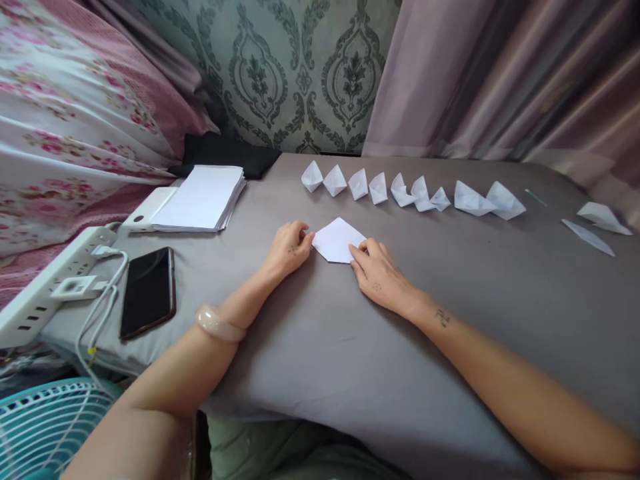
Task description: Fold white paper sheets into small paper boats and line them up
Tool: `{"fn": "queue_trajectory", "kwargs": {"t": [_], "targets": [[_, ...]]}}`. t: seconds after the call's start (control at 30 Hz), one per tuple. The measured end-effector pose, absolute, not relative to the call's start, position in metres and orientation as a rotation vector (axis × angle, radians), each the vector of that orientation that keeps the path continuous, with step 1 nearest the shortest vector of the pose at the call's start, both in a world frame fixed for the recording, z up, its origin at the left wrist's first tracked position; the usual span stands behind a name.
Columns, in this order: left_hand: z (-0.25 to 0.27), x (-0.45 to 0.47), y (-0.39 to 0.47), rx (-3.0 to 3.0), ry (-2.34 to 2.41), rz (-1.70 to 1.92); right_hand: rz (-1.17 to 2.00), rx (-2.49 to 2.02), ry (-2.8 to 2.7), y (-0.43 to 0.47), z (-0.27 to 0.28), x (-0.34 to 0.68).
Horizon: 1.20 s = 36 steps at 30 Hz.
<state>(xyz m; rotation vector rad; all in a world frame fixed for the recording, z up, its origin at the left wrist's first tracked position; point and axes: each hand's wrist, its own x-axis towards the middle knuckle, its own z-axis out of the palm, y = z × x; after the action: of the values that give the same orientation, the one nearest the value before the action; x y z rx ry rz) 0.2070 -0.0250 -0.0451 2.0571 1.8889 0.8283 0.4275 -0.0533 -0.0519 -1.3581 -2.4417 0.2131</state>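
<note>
A folded sheet of white paper [339, 241], with a pointed top and a short flat bottom edge, lies on the grey cloth between my hands. My left hand [290, 249] has its fingers curled, with thumb and forefinger closed at the paper's left corner. On the opposite side, my right hand [377, 270] pinches the lower right edge, its thumb on top and the fingers bent around the corner. Beyond the hands, a row of white folded paper boats [359, 185] stands on the cloth. Several of them touch their neighbours.
A stack of white paper [197, 197] rests at the left on a white box [145, 210]. Nearer are a phone [148, 293], a power strip [55, 287] with cables and a fan [45, 427]. At the right lie loose folded papers [604, 217] and a thin stick [536, 197].
</note>
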Motion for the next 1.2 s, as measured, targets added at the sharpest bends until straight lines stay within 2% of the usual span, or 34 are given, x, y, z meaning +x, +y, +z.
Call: {"fn": "queue_trajectory", "kwargs": {"t": [0.37, 0.7, 1.2], "targets": [[-0.038, 0.210, -0.034, 1.844, 1.774, 0.722, 0.030, -1.292, -2.497, -0.041, -0.049, 0.440], [-0.031, 0.229, -0.070, 1.757, 1.576, 0.722, 0.113, -1.288, -2.454, -0.034, -0.049, 0.449], [-0.040, 0.217, -0.070, 2.378, 1.343, 0.673, 0.354, -1.171, -2.426, -0.036, -0.053, 0.448]]}}
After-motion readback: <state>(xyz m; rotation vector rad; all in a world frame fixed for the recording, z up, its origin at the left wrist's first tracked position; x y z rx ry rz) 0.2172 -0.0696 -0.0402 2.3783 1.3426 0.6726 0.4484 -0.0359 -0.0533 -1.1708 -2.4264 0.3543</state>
